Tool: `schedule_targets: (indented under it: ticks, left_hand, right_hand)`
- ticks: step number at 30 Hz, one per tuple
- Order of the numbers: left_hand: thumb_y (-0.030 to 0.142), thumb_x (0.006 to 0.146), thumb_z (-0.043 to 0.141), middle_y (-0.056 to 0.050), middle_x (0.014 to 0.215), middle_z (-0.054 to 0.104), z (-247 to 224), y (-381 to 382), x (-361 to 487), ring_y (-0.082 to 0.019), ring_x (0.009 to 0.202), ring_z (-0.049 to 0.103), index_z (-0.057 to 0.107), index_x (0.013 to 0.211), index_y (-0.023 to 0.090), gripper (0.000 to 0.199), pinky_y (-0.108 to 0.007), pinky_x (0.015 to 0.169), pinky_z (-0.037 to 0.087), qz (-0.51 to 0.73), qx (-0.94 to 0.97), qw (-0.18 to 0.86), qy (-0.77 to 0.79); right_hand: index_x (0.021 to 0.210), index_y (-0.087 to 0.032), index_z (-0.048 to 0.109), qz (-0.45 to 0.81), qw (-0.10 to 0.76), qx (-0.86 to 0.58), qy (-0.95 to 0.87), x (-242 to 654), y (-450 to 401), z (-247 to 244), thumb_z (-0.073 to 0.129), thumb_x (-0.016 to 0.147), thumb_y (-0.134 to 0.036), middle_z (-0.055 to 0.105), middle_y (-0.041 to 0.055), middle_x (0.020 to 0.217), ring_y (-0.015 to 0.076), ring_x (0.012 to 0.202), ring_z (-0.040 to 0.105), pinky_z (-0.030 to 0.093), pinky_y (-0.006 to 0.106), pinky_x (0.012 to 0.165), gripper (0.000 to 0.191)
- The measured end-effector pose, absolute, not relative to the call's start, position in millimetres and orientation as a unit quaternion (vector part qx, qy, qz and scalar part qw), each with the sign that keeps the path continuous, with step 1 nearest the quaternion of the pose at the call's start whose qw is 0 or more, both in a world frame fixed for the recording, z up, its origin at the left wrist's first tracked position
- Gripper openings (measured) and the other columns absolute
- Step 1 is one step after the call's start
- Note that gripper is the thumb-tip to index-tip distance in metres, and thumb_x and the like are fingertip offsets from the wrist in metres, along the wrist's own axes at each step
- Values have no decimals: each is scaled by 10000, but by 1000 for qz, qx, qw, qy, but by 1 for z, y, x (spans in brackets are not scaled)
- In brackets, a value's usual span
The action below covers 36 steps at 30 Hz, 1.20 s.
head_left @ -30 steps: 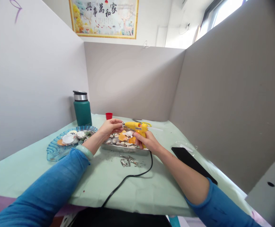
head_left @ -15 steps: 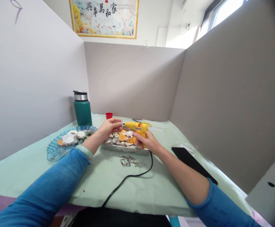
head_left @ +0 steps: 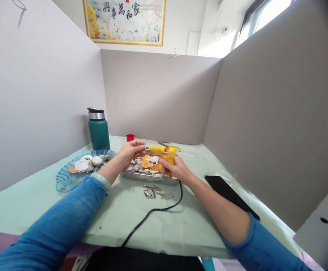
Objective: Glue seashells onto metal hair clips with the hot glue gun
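Note:
My right hand point(head_left: 175, 168) is wrapped round the handle of a yellow glue gun point(head_left: 159, 151), its nozzle pointing left. At the nozzle's tip, my left hand point(head_left: 132, 149) pinches a small object too tiny to make out. Beneath both hands lies a metal tray point(head_left: 149, 178) of white and orange shells point(head_left: 146, 163). In front of the tray, several small metal clips or pins point(head_left: 154, 193) are scattered on the table. The gun's black cord point(head_left: 152, 211) runs towards the front edge.
At the left, a blue plate point(head_left: 63, 180) holds shells, with a green bottle point(head_left: 98, 131) behind it. A red cup point(head_left: 130, 137) and scissors point(head_left: 174, 147) lie at the back. A black flat object point(head_left: 231, 196) and clear plastic packaging point(head_left: 221, 175) are at the right.

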State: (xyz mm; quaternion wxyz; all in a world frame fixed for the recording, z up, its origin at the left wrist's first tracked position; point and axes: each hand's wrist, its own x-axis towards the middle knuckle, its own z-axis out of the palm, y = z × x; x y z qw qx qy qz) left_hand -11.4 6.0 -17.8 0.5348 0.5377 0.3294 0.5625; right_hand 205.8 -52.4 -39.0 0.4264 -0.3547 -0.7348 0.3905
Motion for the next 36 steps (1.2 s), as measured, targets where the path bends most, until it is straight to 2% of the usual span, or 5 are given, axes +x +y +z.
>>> schedule_targets:
  ticks: [36]
  left_hand:
    - [147,616,770,-51,644,653,-18,2,-8,-137,551,646,613,835,93,275,-242,568,538,538,554,539,336]
  right_hand:
    - [555,-141,561,398,449,-338,-725,204,-51,-41,557,800,-522,538,0,472,73,371,451,380,218,425,453]
